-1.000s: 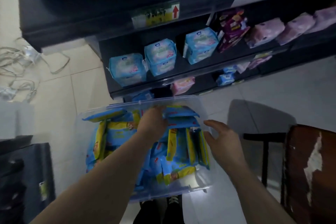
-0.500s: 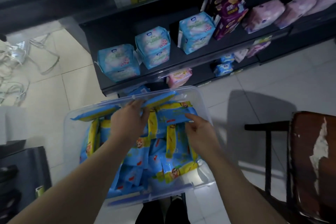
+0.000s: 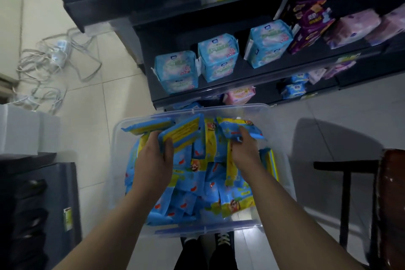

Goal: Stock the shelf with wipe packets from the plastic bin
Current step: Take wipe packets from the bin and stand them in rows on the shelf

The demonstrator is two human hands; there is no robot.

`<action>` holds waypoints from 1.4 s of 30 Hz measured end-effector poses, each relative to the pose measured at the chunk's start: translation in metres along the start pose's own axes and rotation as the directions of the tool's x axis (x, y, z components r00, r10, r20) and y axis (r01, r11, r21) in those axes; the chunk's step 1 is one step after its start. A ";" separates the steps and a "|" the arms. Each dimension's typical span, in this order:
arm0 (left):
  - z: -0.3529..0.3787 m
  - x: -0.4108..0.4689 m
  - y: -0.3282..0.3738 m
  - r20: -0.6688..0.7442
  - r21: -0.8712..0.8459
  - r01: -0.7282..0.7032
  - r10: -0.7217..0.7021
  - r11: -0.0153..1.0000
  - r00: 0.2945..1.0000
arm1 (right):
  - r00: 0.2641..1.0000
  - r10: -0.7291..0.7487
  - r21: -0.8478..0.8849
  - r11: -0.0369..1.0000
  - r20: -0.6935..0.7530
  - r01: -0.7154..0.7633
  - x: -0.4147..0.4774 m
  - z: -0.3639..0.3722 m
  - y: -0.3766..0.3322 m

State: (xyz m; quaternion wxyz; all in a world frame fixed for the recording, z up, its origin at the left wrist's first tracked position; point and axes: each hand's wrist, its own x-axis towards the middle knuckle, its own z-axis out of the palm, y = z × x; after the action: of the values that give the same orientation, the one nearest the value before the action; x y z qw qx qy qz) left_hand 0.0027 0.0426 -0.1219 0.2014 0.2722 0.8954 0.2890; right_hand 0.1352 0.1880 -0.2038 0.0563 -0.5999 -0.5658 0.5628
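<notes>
While reaching into the clear plastic bin (image 3: 118, 160), gripped a blue-and-yellow wipe packet (image 3: 182, 132) in the left hand (image 3: 153, 160), thumb on one side and curled fingers on the other, tilted up near the bin's far rim. Pinched another packet (image 3: 237, 128) with the right hand (image 3: 244, 151), fingers curled over its near edge, also by the far rim. Worked above many more packets (image 3: 197, 193) heaped loose in the bin, filling most of it. Faced the dark shelf (image 3: 252, 82) just beyond the bin, a row of pale blue packs (image 3: 218, 59) standing on it.
</notes>
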 end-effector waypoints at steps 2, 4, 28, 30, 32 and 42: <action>-0.003 -0.004 -0.003 -0.021 -0.066 0.011 -0.012 0.998 1.000 | 0.997 -0.006 0.069 0.998 -0.075 0.012 0.000 0.002 -0.007; -0.008 -0.008 -0.003 -0.034 -0.100 0.024 -0.027 0.995 0.999 | 0.991 0.032 0.144 0.989 -0.131 -0.013 0.000 0.001 -0.013; -0.283 -0.131 0.049 -0.234 -0.817 0.088 -0.467 0.570 0.853 | 0.745 -0.462 -0.152 0.793 0.481 0.590 -0.261 -0.039 -0.275; -0.321 -0.155 0.048 -0.317 -0.823 0.017 -0.483 0.568 0.816 | 0.677 -0.519 -0.109 0.746 0.522 0.657 -0.292 -0.027 -0.304; -0.356 -0.181 0.046 -0.381 -0.834 -0.055 -0.500 0.550 0.778 | 0.605 -0.547 -0.072 0.705 0.578 0.706 -0.324 -0.011 -0.329; -0.510 -0.320 -0.001 -0.792 -0.594 -0.213 -0.517 0.776 0.325 | 0.315 -0.649 0.122 0.536 0.692 0.835 -0.500 0.110 -0.399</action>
State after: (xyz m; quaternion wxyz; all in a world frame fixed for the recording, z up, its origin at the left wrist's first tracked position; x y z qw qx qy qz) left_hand -0.0156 -0.3593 0.3258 -0.2453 -0.1165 0.7211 0.6373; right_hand -0.0547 -0.1050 0.3431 0.0256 -0.0243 -0.8246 0.5646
